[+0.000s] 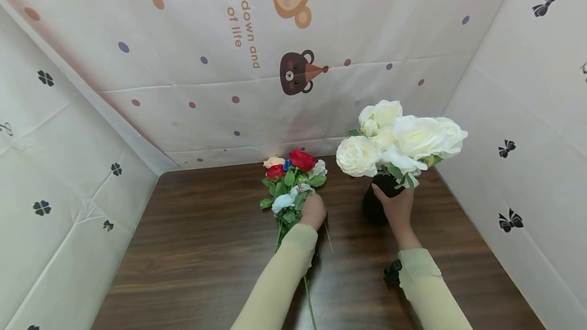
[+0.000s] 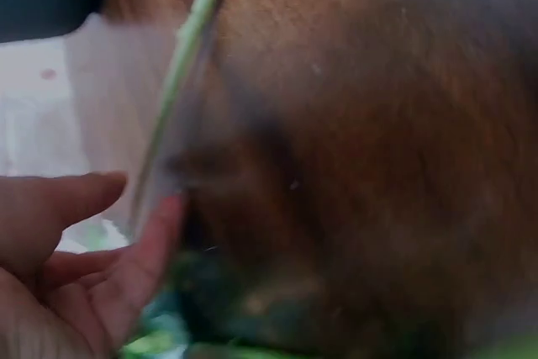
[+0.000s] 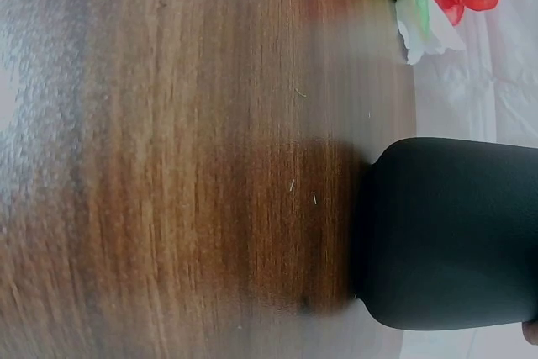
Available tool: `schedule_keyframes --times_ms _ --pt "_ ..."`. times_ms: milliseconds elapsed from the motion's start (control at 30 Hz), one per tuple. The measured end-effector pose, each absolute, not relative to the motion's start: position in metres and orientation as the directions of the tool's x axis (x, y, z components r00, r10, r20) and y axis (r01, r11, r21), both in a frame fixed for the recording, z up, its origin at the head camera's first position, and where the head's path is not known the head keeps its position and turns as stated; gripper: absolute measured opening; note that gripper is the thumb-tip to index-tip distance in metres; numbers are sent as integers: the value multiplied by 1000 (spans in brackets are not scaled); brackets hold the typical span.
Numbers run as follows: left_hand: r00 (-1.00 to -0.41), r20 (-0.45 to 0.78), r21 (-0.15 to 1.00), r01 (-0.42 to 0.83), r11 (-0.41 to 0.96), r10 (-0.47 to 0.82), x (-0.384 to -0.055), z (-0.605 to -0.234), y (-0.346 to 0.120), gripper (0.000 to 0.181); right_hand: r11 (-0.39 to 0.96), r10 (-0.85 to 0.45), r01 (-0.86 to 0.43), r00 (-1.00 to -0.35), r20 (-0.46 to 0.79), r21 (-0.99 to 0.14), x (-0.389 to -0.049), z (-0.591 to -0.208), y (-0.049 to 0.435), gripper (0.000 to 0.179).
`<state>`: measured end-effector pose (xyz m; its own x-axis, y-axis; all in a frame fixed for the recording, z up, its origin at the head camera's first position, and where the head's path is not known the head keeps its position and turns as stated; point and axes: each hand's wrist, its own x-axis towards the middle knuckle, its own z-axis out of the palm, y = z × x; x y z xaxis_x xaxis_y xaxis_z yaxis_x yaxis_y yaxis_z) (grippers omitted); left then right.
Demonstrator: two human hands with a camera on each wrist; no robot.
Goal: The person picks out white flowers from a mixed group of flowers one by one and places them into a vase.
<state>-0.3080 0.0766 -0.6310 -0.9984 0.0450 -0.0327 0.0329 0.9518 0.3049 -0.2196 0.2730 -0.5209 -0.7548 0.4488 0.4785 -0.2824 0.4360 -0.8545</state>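
Note:
Green-leaved artificial flowers lie on the table, with a red rose (image 1: 301, 160) at the far end and a light blue flower (image 1: 283, 202) nearer. At their right side my left hand (image 1: 314, 211) bends down among the stems. A thin green stem (image 2: 181, 69) runs between its thumb and fingers in the left wrist view; the exact contact is blurred. My right hand (image 1: 398, 208) grips the upper part of a black vase (image 1: 373, 205) from the near right side. Large white flowers (image 1: 415, 139) stand in it. Its smooth dark side (image 3: 454, 233) fills the right of the right wrist view.
Brown wood-grain table (image 1: 197, 248) lies below. A bare stem (image 1: 309, 299) reaches toward the near edge. White printed cloth (image 1: 206, 116) closes off the back, with similar cloth at left and right. A black device (image 1: 393, 272) sits on the right wrist.

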Motion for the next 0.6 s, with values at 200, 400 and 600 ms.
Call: schedule_keyframes --times_ms 200,400,600 --pt "-1000 -20 578 -17 816 -7 -337 -679 70 23 432 445 -294 -753 485 -853 -220 -522 272 87" --pt "-948 -305 842 -315 439 -94 -276 -548 66 23 432 454 -272 -758 468 -860 -221 -520 273 85" --pt "-922 -373 904 -387 182 -107 -273 -542 68 19 407 472 -273 -754 457 -871 -221 -522 272 84"
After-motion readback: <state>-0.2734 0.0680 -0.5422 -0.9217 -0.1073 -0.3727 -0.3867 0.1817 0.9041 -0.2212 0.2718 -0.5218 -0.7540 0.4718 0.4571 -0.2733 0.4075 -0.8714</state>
